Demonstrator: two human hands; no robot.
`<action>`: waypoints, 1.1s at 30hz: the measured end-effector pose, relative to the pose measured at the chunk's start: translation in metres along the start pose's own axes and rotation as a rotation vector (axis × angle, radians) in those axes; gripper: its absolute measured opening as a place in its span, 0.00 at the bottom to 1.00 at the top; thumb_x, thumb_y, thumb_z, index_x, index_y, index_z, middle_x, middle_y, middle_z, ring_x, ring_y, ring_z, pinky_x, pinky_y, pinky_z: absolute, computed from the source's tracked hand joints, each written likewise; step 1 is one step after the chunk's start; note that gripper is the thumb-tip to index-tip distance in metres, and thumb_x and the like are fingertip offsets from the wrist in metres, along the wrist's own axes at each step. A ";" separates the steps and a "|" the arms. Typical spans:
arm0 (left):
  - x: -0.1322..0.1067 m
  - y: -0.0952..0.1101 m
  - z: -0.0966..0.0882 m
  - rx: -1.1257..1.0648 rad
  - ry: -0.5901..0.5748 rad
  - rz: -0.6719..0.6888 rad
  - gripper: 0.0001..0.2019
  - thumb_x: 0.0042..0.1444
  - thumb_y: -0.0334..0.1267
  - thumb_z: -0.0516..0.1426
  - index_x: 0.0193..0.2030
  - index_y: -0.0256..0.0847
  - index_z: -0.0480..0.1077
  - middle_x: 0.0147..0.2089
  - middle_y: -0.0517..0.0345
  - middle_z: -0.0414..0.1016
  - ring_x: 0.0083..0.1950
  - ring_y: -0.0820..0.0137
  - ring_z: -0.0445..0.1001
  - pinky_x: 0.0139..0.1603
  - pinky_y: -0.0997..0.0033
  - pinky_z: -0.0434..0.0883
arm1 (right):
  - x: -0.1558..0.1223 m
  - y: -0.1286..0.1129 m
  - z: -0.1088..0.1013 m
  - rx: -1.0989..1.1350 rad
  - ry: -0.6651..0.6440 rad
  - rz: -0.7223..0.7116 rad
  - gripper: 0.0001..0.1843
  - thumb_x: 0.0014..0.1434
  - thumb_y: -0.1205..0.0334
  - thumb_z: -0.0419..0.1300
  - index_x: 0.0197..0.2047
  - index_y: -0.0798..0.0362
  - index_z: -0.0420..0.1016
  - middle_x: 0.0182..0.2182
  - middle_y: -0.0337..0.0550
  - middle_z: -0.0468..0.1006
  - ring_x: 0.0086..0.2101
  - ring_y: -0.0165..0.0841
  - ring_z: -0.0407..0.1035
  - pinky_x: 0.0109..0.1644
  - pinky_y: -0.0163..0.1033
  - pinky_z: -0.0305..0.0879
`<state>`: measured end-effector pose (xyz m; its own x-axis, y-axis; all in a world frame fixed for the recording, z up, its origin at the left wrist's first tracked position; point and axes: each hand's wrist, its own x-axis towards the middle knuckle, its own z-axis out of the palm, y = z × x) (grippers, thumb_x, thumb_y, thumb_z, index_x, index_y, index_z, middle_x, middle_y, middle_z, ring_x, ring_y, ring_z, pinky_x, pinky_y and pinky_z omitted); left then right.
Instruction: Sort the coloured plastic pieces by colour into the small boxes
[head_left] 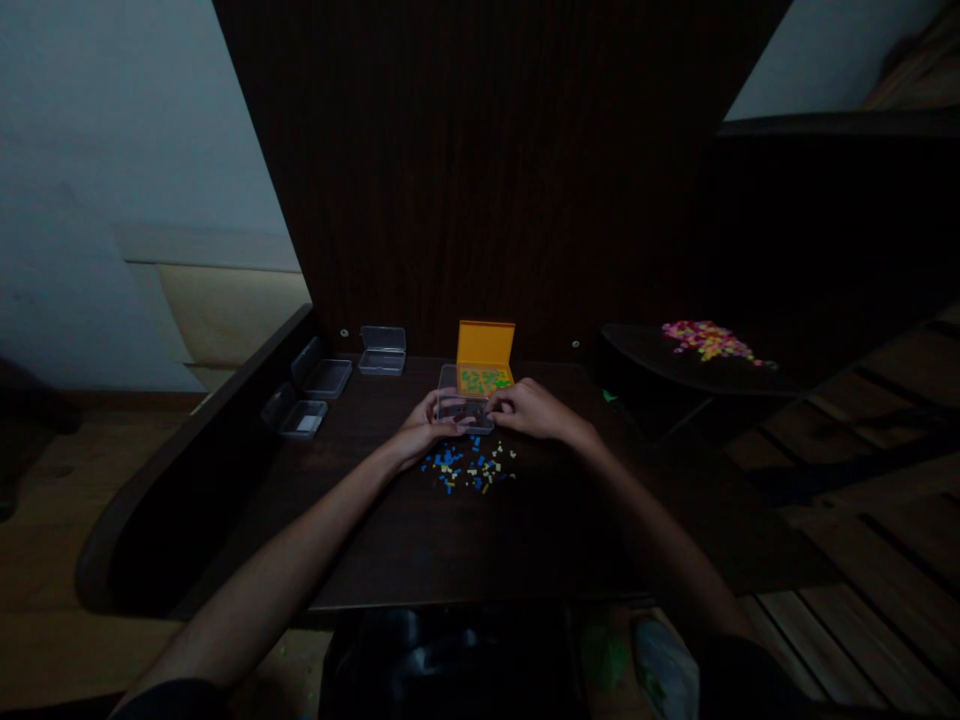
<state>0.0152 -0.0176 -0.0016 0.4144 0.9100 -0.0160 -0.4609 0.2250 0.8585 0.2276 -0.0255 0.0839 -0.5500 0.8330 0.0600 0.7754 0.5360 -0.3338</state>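
Observation:
My left hand (422, 425) and my right hand (531, 408) both grip a small clear plastic box (465, 410) from either side, fingers curled round its edges. It rests on a dark wooden table (390, 540). Just behind it stands an open orange box (484, 362) with its lid upright and green and yellow bits inside. A scatter of small blue, yellow and white pieces (469, 466) lies on the table right in front of my hands.
Three more clear plastic boxes sit at the back left: one (382, 350), one (322, 375) and one (298, 414), the last two with lids open. A pile of pink and yellow pieces (706, 340) lies on a dark side surface to the right. A dark wooden panel rises behind.

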 end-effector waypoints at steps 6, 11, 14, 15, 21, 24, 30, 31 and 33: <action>0.001 -0.002 0.000 0.000 -0.027 0.000 0.32 0.36 0.17 0.67 0.50 0.41 0.67 0.52 0.55 0.72 0.47 0.63 0.79 0.66 0.42 0.59 | 0.014 -0.006 0.004 -0.194 -0.082 0.082 0.11 0.57 0.65 0.58 0.40 0.51 0.82 0.31 0.43 0.79 0.31 0.32 0.67 0.32 0.34 0.54; 0.002 -0.002 0.000 0.006 -0.024 0.002 0.32 0.36 0.18 0.67 0.50 0.41 0.67 0.52 0.55 0.73 0.45 0.64 0.80 0.66 0.41 0.60 | 0.012 -0.005 0.002 -0.178 -0.093 0.070 0.13 0.57 0.64 0.58 0.42 0.50 0.82 0.32 0.43 0.80 0.31 0.32 0.68 0.33 0.34 0.55; 0.001 -0.001 0.000 0.011 -0.027 0.006 0.31 0.37 0.19 0.67 0.50 0.41 0.67 0.51 0.56 0.73 0.46 0.64 0.79 0.67 0.41 0.58 | 0.007 -0.003 -0.001 -0.108 -0.088 0.020 0.13 0.58 0.66 0.57 0.43 0.52 0.82 0.30 0.41 0.79 0.28 0.29 0.67 0.32 0.33 0.54; 0.001 -0.001 -0.001 0.014 -0.024 0.006 0.31 0.36 0.19 0.67 0.49 0.41 0.67 0.51 0.56 0.73 0.46 0.65 0.79 0.67 0.42 0.58 | 0.006 -0.003 -0.002 -0.081 -0.094 -0.001 0.13 0.58 0.67 0.58 0.42 0.52 0.82 0.30 0.41 0.79 0.28 0.28 0.67 0.32 0.33 0.54; 0.000 -0.002 -0.001 0.033 -0.023 -0.003 0.32 0.36 0.19 0.68 0.50 0.40 0.68 0.51 0.55 0.73 0.48 0.65 0.78 0.68 0.44 0.58 | 0.009 -0.006 0.002 -0.079 -0.136 -0.055 0.10 0.56 0.69 0.61 0.39 0.53 0.83 0.30 0.42 0.80 0.30 0.29 0.67 0.34 0.33 0.55; 0.000 -0.003 -0.001 0.040 -0.033 -0.012 0.32 0.36 0.19 0.68 0.50 0.41 0.67 0.52 0.54 0.73 0.47 0.64 0.79 0.67 0.43 0.59 | 0.013 -0.007 0.004 -0.100 -0.166 -0.037 0.10 0.56 0.67 0.61 0.39 0.52 0.83 0.31 0.42 0.81 0.31 0.31 0.69 0.34 0.33 0.56; 0.000 -0.003 0.000 0.035 -0.030 -0.004 0.32 0.35 0.19 0.68 0.48 0.41 0.68 0.51 0.55 0.74 0.47 0.65 0.79 0.66 0.43 0.60 | 0.019 -0.008 0.005 -0.103 -0.226 -0.027 0.08 0.56 0.67 0.61 0.37 0.52 0.83 0.29 0.41 0.80 0.30 0.31 0.69 0.32 0.33 0.55; 0.001 -0.003 0.000 0.032 -0.028 -0.003 0.32 0.35 0.19 0.68 0.49 0.41 0.68 0.51 0.56 0.74 0.47 0.65 0.79 0.67 0.43 0.60 | 0.019 -0.008 0.005 -0.104 -0.225 -0.036 0.08 0.57 0.67 0.61 0.37 0.52 0.83 0.29 0.41 0.80 0.30 0.30 0.69 0.32 0.33 0.55; 0.001 -0.002 -0.001 0.028 -0.027 -0.001 0.32 0.35 0.19 0.68 0.49 0.41 0.68 0.51 0.56 0.74 0.47 0.65 0.78 0.67 0.44 0.59 | 0.019 -0.008 0.005 -0.107 -0.206 -0.047 0.09 0.59 0.66 0.59 0.37 0.53 0.82 0.30 0.42 0.80 0.30 0.31 0.69 0.33 0.34 0.55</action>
<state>0.0160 -0.0172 -0.0039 0.4364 0.8997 -0.0034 -0.4381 0.2158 0.8726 0.2091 -0.0153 0.0827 -0.6297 0.7669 -0.1242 0.7698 0.5944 -0.2327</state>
